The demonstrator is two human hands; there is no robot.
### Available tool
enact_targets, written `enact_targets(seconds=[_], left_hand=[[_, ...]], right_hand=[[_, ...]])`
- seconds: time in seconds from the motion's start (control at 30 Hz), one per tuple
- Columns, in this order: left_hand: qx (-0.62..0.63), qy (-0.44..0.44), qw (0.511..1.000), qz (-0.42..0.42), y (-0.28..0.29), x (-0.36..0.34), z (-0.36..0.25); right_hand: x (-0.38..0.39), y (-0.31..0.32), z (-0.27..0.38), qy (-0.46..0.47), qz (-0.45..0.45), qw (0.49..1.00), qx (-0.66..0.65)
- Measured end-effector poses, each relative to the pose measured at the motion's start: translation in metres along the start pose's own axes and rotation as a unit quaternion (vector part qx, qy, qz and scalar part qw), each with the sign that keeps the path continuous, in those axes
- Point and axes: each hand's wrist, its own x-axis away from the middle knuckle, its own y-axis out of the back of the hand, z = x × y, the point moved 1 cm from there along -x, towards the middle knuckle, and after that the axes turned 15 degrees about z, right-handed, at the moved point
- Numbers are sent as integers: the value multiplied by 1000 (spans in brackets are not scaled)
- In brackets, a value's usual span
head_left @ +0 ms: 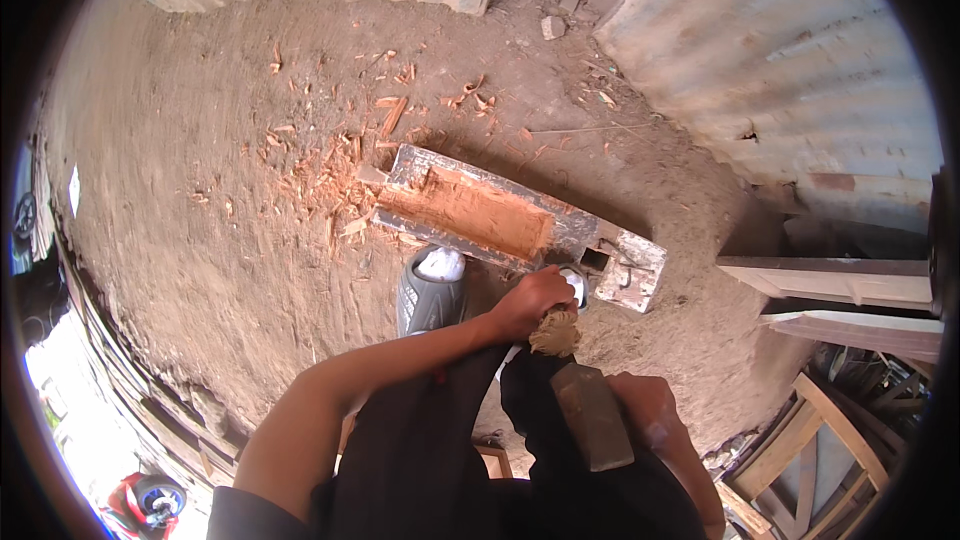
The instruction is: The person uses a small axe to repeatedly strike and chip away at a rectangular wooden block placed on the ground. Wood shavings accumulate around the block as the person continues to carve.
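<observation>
A long wooden block (pixel 585 223) with worn paint lies slantwise on the ground, a fresh reddish hollow cut into it and a square hole near its right end. My left hand (pixel 537 302) is closed round a wooden-handled chisel (pixel 555 334) just in front of the block's near edge. The handle's battered, frayed end faces up; the blade is hidden. Lower right, over my dark-clad leg, my right hand (pixel 645 407) is closed beside a brown mallet head (pixel 594 418). The mallet's handle is hidden in the grip. Mallet and chisel are apart.
Wood chips (pixel 325 180) litter the dirt left of and behind the block. My grey shoe (pixel 430 292) stands by its near edge. Corrugated sheets (pixel 780 60) rise at the back and right. Boards (pixel 840 280) and a wooden frame (pixel 810 450) are at right.
</observation>
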Motion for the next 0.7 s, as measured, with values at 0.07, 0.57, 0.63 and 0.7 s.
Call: enact_targets(seconds=[0.07, 0.57, 0.63, 0.7], left_hand=[[-5, 15, 1000, 19, 3, 3, 0], [3, 32, 999, 17, -2, 1, 3], [-7, 35, 999, 5, -1, 1, 4], [-33, 40, 998, -16, 3, -2, 4]], right_hand=[[-2, -3, -4, 57, -44, 997, 1], [-23, -20, -15, 30, -4, 998, 47], [-24, -16, -14, 20, -32, 999, 30], [-11, -14, -9, 64, -87, 994, 21]])
